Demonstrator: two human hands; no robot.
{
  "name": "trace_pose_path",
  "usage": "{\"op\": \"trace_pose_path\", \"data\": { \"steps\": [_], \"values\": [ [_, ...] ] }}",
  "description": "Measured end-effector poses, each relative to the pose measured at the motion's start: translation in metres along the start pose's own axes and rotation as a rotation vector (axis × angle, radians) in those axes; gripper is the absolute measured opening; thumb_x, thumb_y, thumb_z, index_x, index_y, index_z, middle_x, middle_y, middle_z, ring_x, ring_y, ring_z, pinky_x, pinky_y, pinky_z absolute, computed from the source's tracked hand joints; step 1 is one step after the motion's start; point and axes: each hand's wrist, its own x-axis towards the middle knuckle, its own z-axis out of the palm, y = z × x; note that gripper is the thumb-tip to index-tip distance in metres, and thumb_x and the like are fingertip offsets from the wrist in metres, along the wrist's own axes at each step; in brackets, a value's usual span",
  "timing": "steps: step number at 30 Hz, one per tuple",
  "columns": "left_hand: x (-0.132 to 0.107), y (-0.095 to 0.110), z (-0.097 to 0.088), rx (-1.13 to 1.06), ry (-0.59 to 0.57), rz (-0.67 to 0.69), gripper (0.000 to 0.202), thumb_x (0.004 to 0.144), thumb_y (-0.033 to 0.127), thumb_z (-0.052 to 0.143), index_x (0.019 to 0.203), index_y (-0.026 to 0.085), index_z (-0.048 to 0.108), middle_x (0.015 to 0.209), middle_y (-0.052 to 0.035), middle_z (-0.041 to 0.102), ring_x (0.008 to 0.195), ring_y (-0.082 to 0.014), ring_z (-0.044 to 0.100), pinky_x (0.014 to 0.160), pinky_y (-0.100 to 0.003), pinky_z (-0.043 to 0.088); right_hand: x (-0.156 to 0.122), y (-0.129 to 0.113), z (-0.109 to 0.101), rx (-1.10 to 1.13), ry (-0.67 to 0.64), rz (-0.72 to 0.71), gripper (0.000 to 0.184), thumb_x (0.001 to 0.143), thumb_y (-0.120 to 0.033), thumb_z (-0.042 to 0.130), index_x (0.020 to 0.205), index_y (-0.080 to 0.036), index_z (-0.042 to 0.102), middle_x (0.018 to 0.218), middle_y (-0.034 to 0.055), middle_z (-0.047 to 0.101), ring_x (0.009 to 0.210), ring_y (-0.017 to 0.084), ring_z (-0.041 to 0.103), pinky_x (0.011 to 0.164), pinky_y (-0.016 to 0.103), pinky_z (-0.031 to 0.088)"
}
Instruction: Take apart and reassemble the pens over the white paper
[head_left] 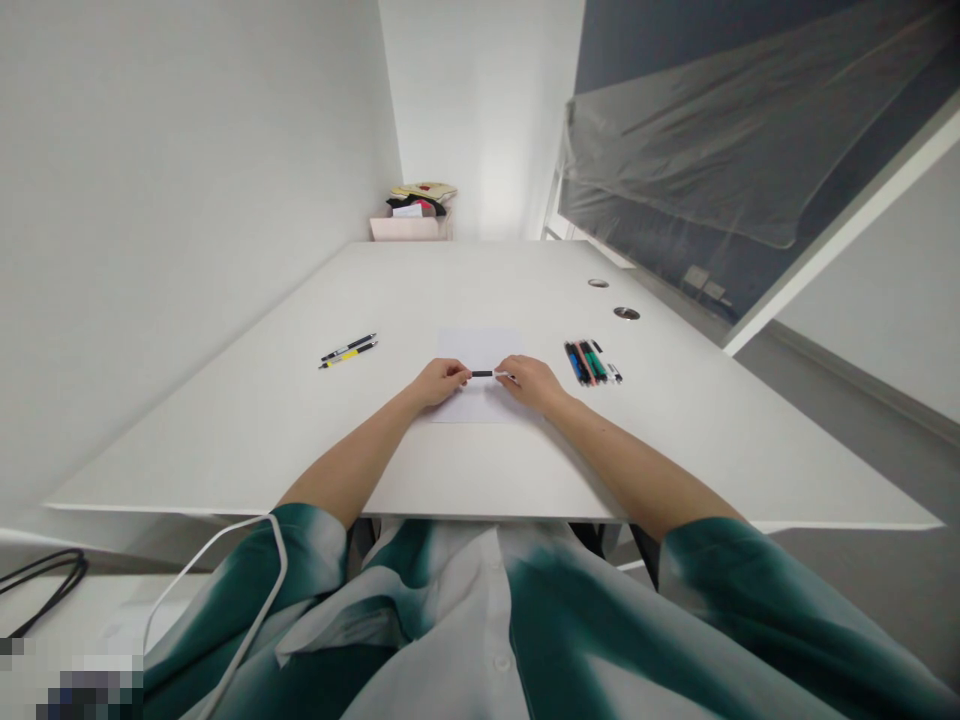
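Between my two hands a slim black-and-white pen [482, 374] is held level above a white sheet of paper [480, 405]. My left hand [442, 382] pinches its black end, fingers closed. At the other end, the closed fingers of my right hand [529, 382] grip the white part. Whether the pen is in one piece or two cannot be made out. To the right of my right hand lies a row of several pens [585, 362] in blue, red, green and black, with small black-and-white pieces [613, 373] beside them.
Left of the paper lie a yellow pen [348, 355] and a black pen [348, 346]. A pink box [409, 229] with cloth items stands at the table's far end. Two round metal discs [627, 314] sit near the right edge. A white cable [281, 560] runs by my left sleeve.
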Motion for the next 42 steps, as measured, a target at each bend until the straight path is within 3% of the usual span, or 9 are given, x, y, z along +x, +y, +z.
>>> {"op": "trace_pose_path", "data": {
  "steps": [7,13,18,23,26,32,42],
  "values": [
    [0.001,-0.001,0.001,-0.007,0.019,0.002,0.026,0.08,0.036,0.056,0.082,0.014,0.069,0.08,-0.0062,0.071,0.075,-0.0173,0.062,0.078,-0.033,0.049,0.001,0.0,-0.001,0.002,-0.002,0.015,0.021,0.091,-0.024,0.053,0.104,-0.022,0.07,0.104,0.008,0.072,0.091,0.021,0.064,0.079,0.03,0.045],
    [0.001,-0.001,-0.005,0.058,0.121,0.036,0.022,0.08,0.032,0.057,0.088,0.015,0.069,0.088,-0.0067,0.072,0.083,-0.0192,0.064,0.082,-0.034,0.05,0.002,0.006,-0.009,0.06,-0.07,0.179,0.022,0.085,-0.034,0.061,0.099,-0.022,0.072,0.088,0.0069,0.074,0.08,0.021,0.064,0.069,0.029,0.042],
    [-0.002,-0.003,-0.011,0.273,0.131,0.099,0.019,0.082,0.028,0.057,0.093,0.017,0.069,0.096,-0.0069,0.072,0.092,-0.0213,0.064,0.088,-0.036,0.048,0.002,0.015,-0.014,0.591,-0.069,0.176,0.026,0.075,-0.035,0.066,0.093,-0.018,0.073,0.077,0.003,0.07,0.067,0.016,0.058,0.065,0.028,0.042],
    [-0.004,0.007,-0.001,0.522,0.046,0.189,0.018,0.083,0.029,0.059,0.095,0.019,0.069,0.095,-0.008,0.071,0.095,-0.0246,0.063,0.091,-0.041,0.045,0.005,0.004,-0.012,1.22,0.098,0.315,0.035,0.07,-0.045,0.071,0.091,-0.018,0.068,0.065,-0.0003,0.061,0.059,0.013,0.051,0.06,0.027,0.042],
    [-0.007,0.016,0.01,0.584,0.077,0.26,0.018,0.085,0.028,0.057,0.095,0.018,0.068,0.095,-0.009,0.071,0.096,-0.0253,0.062,0.094,-0.043,0.043,0.006,-0.003,-0.013,1.426,0.121,0.432,0.04,0.074,-0.056,0.065,0.092,-0.02,0.064,0.064,0.0,0.061,0.058,0.014,0.053,0.061,0.028,0.044],
    [-0.011,0.025,0.021,0.588,0.286,0.309,0.021,0.09,0.027,0.05,0.097,0.017,0.067,0.098,-0.0117,0.07,0.101,-0.0268,0.059,0.096,-0.044,0.039,0.004,-0.001,-0.018,1.454,0.106,0.52,0.064,0.081,-0.075,0.031,0.09,-0.02,0.06,0.077,0.0119,0.07,0.078,0.025,0.065,0.071,0.037,0.052],
    [-0.011,0.027,0.021,0.562,0.335,0.289,0.021,0.09,0.027,0.05,0.096,0.017,0.068,0.097,-0.0112,0.07,0.101,-0.0266,0.058,0.097,-0.045,0.036,0.006,0.001,-0.011,1.58,0.205,0.519,0.058,0.083,-0.073,0.035,0.084,-0.02,0.061,0.063,0.0074,0.063,0.07,0.023,0.064,0.073,0.038,0.051]
  ]
}}
